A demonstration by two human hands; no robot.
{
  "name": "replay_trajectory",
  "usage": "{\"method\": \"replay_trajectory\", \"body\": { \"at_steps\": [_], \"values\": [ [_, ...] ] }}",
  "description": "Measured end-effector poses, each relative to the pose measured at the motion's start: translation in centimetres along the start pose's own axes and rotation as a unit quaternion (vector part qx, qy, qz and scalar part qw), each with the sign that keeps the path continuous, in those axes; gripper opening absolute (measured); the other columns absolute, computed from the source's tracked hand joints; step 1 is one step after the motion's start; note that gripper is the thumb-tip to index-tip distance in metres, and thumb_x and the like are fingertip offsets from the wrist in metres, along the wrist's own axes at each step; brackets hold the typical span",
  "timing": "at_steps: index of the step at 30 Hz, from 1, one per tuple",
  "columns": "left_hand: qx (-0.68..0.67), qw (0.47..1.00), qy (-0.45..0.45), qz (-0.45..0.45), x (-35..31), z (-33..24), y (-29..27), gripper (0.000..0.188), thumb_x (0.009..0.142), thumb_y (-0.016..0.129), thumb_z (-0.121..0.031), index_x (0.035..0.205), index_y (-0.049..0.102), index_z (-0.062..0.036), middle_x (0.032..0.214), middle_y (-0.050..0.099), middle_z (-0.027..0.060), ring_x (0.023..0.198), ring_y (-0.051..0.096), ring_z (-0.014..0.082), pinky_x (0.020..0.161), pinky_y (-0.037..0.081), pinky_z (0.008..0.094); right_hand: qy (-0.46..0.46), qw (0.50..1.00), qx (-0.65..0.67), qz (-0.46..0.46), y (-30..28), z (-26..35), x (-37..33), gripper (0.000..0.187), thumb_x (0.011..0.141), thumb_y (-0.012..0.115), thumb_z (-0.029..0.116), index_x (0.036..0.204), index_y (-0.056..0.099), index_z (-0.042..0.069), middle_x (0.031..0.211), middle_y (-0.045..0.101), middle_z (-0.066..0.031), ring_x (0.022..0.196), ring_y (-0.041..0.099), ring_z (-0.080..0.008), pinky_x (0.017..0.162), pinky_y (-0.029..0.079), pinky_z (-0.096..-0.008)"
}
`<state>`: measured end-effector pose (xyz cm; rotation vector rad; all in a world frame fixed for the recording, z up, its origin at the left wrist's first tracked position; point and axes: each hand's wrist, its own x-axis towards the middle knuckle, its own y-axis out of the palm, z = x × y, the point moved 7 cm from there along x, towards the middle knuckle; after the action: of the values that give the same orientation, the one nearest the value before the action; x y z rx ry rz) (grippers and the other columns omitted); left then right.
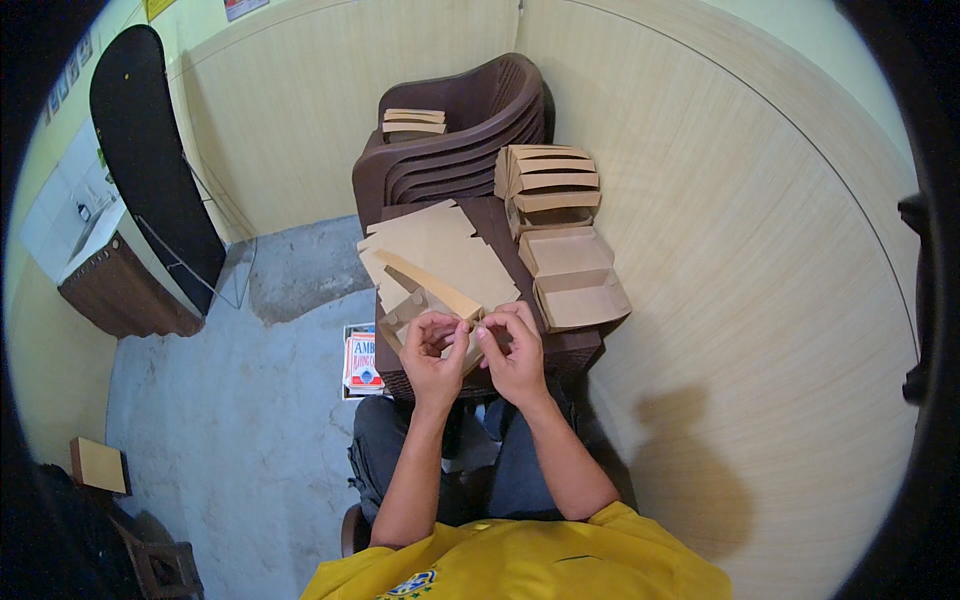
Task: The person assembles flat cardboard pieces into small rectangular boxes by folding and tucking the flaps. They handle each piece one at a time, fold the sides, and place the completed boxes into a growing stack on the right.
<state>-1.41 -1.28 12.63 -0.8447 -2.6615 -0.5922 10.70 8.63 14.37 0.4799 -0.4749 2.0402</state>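
A partly folded brown cardboard box [440, 288] is held near the front edge of a dark brown table [492, 222]. My left hand [432, 352] and my right hand [514, 352] meet at its near right corner. Each has thumb and fingers pinched on the card there. One long wall of the box stands up, slanting away to the far left; the fingers hide the corner joint. Beneath and beyond it lie flat cardboard blanks [445, 232] with notched edges. To the right of my right hand sits a folded box [578, 282], its lid open.
Several folded boxes [550, 182] are stacked at the table's far right. Behind stand stacked brown plastic chairs [440, 165] with more boxes [413, 122] on the seat. Left of the table, a container of printed packs [362, 362] rests on the floor. A wooden-panelled wall [740, 260] closes the right side.
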Motion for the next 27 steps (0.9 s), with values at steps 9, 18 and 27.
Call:
{"method": "replay_trajectory", "body": {
  "at_steps": [9, 18, 27],
  "values": [
    [0.029, 0.999, 0.022, 0.027, -0.1, 0.6, -0.3, 0.021, 0.100, 0.074, 0.004, 0.115, 0.060, -0.0005, 0.103, 0.071, 0.0075, 0.097, 0.072, 0.0125, 0.084, 0.059, 0.0256, -0.039, 0.999, -0.038, 0.004, 0.3, 0.0, -0.2, 0.009, 0.106, 0.067, 0.005, 0.109, 0.065, -0.003, 0.113, 0.055, -0.0077, 0.083, 0.065, -0.0112, 0.059, 0.056, -0.0236],
    [-0.086, 0.995, -0.029, -0.033, -0.9, 1.1, 0.1, 0.039, 0.101, 0.074, 0.001, 0.131, 0.049, -0.0029, 0.105, 0.071, 0.0104, 0.095, 0.074, 0.0154, 0.084, 0.062, 0.0282, -0.043, 0.997, -0.060, -0.009, 0.2, 1.7, 0.4, 0.008, 0.103, 0.070, 0.003, 0.107, 0.068, -0.004, 0.105, 0.062, -0.0118, 0.086, 0.067, -0.0200, 0.077, 0.057, -0.0313],
    [-0.053, 0.998, -0.024, 0.026, -0.3, 2.5, -0.2, 0.043, 0.095, 0.078, 0.008, 0.126, 0.053, -0.0057, 0.106, 0.072, 0.0080, 0.093, 0.073, 0.0128, 0.081, 0.057, 0.0240, -0.045, 0.992, -0.117, 0.024, 0.0, 1.1, 0.1, 0.009, 0.100, 0.074, 0.003, 0.106, 0.073, -0.003, 0.105, 0.063, -0.0098, 0.084, 0.068, -0.0168, 0.074, 0.058, -0.0284]
  ]
}}
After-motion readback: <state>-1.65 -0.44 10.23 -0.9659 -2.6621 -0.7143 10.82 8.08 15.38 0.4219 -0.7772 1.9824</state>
